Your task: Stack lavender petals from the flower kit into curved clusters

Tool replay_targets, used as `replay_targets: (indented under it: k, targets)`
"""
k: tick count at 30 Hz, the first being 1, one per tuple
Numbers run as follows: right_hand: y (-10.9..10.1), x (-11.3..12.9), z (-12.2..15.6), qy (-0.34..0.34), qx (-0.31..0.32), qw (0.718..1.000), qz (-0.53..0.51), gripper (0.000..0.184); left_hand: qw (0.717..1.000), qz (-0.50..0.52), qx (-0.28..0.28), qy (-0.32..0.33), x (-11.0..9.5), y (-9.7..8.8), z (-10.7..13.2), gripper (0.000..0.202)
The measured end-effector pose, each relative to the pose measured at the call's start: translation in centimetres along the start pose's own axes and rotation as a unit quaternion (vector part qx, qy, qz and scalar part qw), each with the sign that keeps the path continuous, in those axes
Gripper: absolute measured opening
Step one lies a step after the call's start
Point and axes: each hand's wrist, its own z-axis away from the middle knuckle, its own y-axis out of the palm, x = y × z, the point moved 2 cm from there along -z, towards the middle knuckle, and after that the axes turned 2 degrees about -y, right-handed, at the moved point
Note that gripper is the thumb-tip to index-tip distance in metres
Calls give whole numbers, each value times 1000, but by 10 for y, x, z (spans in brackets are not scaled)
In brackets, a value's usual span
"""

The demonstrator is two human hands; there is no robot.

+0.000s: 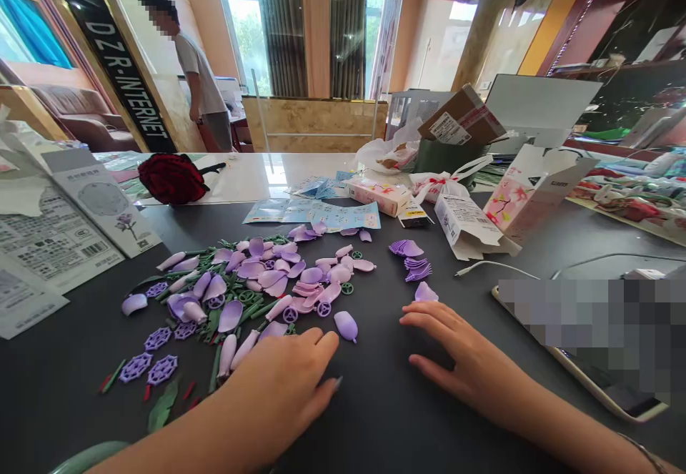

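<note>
My left hand (300, 374) rests at the near edge of a heap of lilac plastic petals (273, 267). Its thumb stands apart from the bent fingers, whose tips are partly hidden. A single rounded purple petal piece (346, 325) lies just beyond its fingers. My right hand (455, 352) is open, fingers stretched and thumb apart, with its fingertips by a lone lilac petal (426, 292); whether they touch cannot be seen. Beyond that petal are two fanned stacks of nested purple petals (417, 269). Purple wheel-shaped pieces (162, 369) and green stems (251, 309) lie around the heap.
A phone (589, 359) lies at right, near a white cable (493, 265). Opened boxes (471, 224) and a blue printed sheet (311, 214) are further back. White cartons (80, 209) stand left, a dark red flower (171, 179) behind. A person (204, 73) stands in the background.
</note>
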Motion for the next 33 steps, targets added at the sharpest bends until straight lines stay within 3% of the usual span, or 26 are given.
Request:
replay_targets:
  k: [5, 11, 15, 21, 25, 28, 30, 32, 33]
  targets:
    - [4, -4, 2, -13, 3, 999, 29, 30, 995, -53, -41, 71, -4, 18, 12, 13]
    - [11, 6, 5, -81, -53, 991, 87, 31, 963, -113, -214, 123, 3, 52, 16, 7]
    - [8, 19, -19, -97, -44, 991, 85, 26, 934, -131, -300, 144, 4, 61, 15, 13]
    - [7, 55, -79, -155, -2, 983, 96, 22, 939, -111, -275, 176, 2, 61, 19, 22]
    - [10, 69, -82, -170, 24, 981, 89, 20, 945, -106, -246, 189, 2, 58, 21, 28]
    - [-12, 40, -55, -77, 6, 997, 29, 23, 941, -102, -257, 194, 3, 56, 21, 29]
    - [-45, -1, -23, 86, -61, 994, 23, 22, 935, -103, -275, 200, 3, 56, 21, 29]
    - [-82, -44, 18, 263, -114, 957, 37, 25, 926, -109, -293, 213, 3, 57, 20, 30]
    - [-98, -60, 40, 312, -134, 940, 24, 30, 921, -113, -302, 220, 3, 58, 19, 31]
